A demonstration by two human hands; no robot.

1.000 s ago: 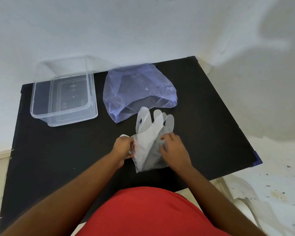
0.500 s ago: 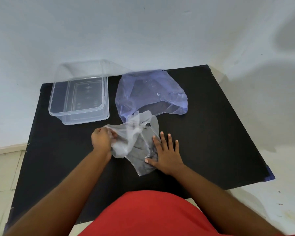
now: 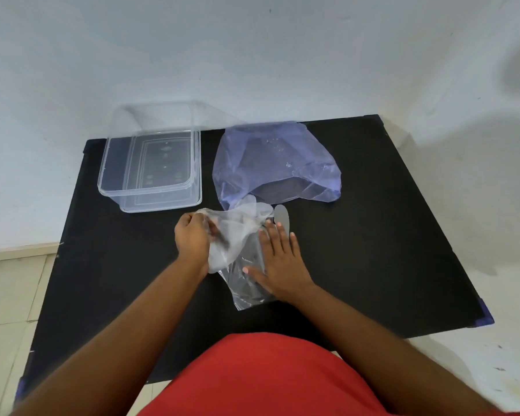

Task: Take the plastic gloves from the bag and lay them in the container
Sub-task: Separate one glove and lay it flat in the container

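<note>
On the black table (image 3: 373,235) a clear plastic glove (image 3: 234,232) is bunched in my left hand (image 3: 191,238), which grips it and lifts it off the pile. More clear gloves (image 3: 246,286) lie flat beneath, and my right hand (image 3: 278,259) presses them down with fingers spread. One glove fingertip (image 3: 281,216) sticks out past my right fingers. The pale violet plastic bag (image 3: 276,163) lies crumpled just behind the gloves. The clear rectangular container (image 3: 150,193) stands at the back left with nothing visible inside.
A white wall rises right behind the table. Pale floor tiles (image 3: 9,295) show to the left and a white floor to the right. My red shirt (image 3: 267,379) fills the bottom of the view.
My left hand has pulled a glove up and leftward off the pile, crumpling it. My right hand went from pinching the gloves to lying flat on them.
</note>
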